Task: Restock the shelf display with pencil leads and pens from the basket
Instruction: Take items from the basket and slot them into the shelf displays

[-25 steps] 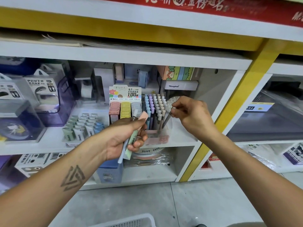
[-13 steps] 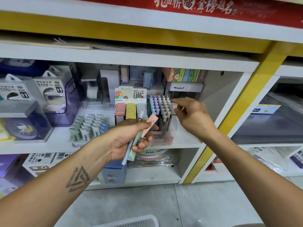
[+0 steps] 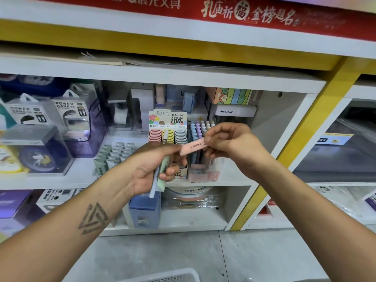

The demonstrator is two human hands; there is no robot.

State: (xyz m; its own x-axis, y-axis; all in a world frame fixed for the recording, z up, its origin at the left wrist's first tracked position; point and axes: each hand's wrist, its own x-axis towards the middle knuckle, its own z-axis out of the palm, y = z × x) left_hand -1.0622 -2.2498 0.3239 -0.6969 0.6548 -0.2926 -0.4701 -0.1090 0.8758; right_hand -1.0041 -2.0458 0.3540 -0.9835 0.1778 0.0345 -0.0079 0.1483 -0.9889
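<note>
Two hands meet in front of the shelf [image 3: 203, 181]. Right hand [image 3: 232, 146] pinches the right end of a pink lead case [image 3: 193, 147]; left hand [image 3: 154, 167] touches its left end. Case's long axis runs roughly level, left end a bit lower, printed face toward the camera. Left hand also clasps a green lead case [image 3: 162, 177] and a pale blue one [image 3: 154, 185], both near upright, lower ends sticking out below the palm. Behind stand the lead display box [image 3: 167, 127] and pen display [image 3: 200, 129]. White basket [image 3: 168, 276] rim at bottom edge.
</note>
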